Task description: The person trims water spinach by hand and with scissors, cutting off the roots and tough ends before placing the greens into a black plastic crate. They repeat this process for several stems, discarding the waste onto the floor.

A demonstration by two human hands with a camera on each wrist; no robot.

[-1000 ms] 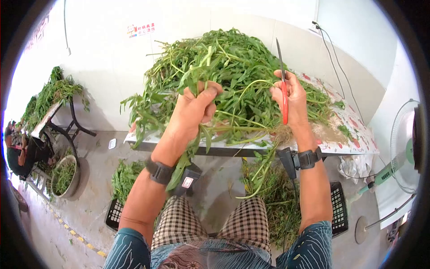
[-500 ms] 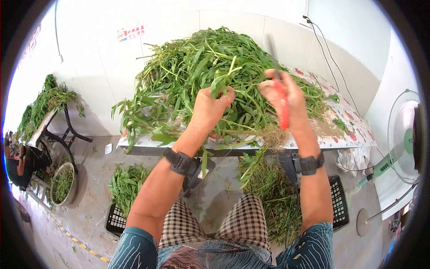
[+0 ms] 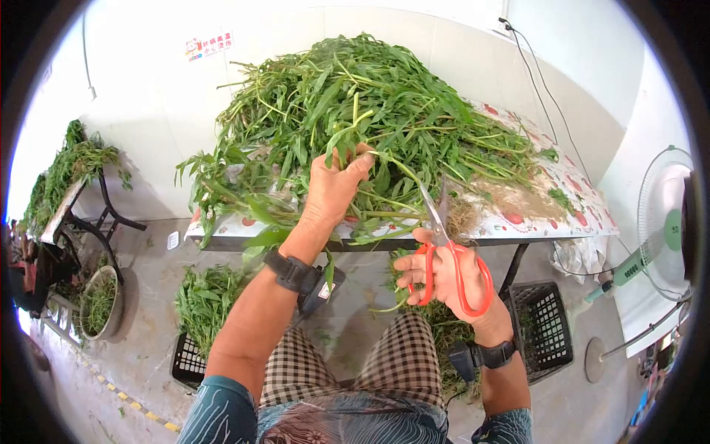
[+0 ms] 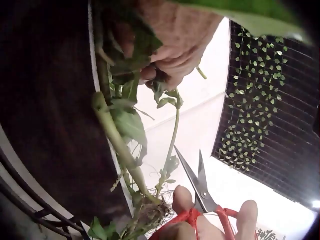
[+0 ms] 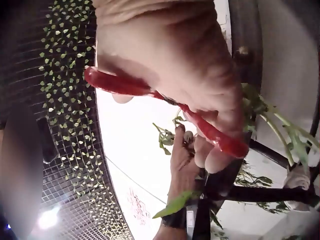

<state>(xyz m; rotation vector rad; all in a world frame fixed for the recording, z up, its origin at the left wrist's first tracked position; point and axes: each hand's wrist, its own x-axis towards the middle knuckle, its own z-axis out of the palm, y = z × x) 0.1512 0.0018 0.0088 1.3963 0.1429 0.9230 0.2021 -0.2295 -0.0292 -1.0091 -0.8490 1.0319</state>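
Observation:
Red-handled scissors (image 3: 438,231) are in my right hand (image 3: 460,283), fingers through the loops, blades parted and pointing up toward a curved stem (image 3: 403,169). My left hand (image 3: 336,181) pinches leafy green stems (image 3: 347,137) in front of a big heap of greens (image 3: 370,89). In the left wrist view, the open scissors (image 4: 200,192) stand beside a thin stem (image 4: 174,132) with a root clump (image 4: 152,212) below. The right wrist view has the red handles (image 5: 215,132) across my right palm (image 5: 170,55).
The patterned tabletop (image 3: 521,216) carries loose soil and leaf bits. Black crates (image 3: 543,325) stand on the floor under and beside it. A fan (image 3: 669,229) is at the right. On the left are a side table with greens (image 3: 70,177) and a round tub (image 3: 103,303).
My right hand has moved down and turned palm up, its fingers now in the scissor handles and the blades spread. My left hand has shifted slightly, still pinching the stems.

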